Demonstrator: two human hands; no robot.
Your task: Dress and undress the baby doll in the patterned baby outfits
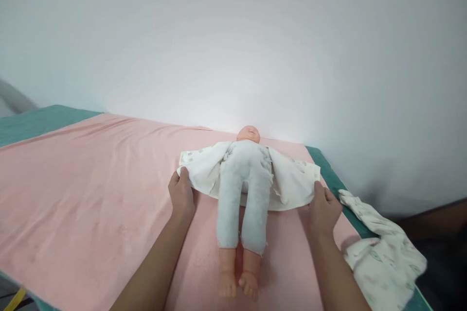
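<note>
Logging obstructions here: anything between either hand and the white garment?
Nothing visible. The left hand and right hand each pinch an outer edge of the white garment directly. The doll lies between the hands, blocking neither grip; the patterned cloth lies off to the right.

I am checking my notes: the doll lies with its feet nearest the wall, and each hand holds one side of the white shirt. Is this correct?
Not quite: in the head camera view, the doll lies with its head nearest the wall, its feet toward the person. Otherwise right: the left hand and right hand each hold one side of the white shirt.
</note>
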